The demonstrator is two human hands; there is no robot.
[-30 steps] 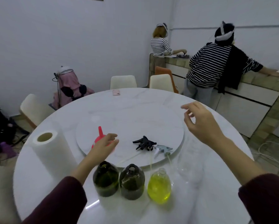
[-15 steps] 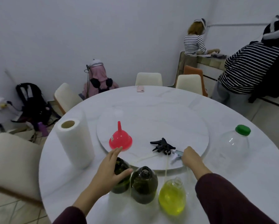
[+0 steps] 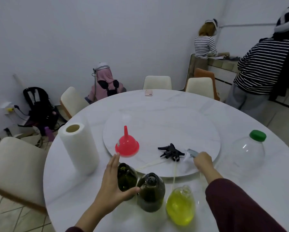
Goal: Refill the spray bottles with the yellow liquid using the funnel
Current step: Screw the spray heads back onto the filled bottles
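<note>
Down at the lower centre of the frame, the left hand (image 3: 112,185) reaches in with straight fingers alongside the leftmost dark green bottle (image 3: 126,177), thumb spread under its base, cupping it without closing round it. The right hand (image 3: 202,162), right of centre, has its fingers curled onto the grey spray head (image 3: 192,152) at the near edge of the turntable (image 3: 199,131); whether it truly grips cannot be told.

Half a second ago both hands were in much the same spots; the left thumb now lies closer to the second dark bottle (image 3: 151,192), and the view has shifted little.

Three open-necked bottles stand in a row at the near edge of the round white table (image 3: 257,190): two dark green, then a clear one holding yellow liquid (image 3: 180,206) at lower right. The red funnel (image 3: 127,145) sits mouth down on the turntable, spout up, left of the black spray head (image 3: 170,151). A clear jug with a green cap (image 3: 248,148) stands at the right, a paper towel roll (image 3: 78,148) at the left.
</note>
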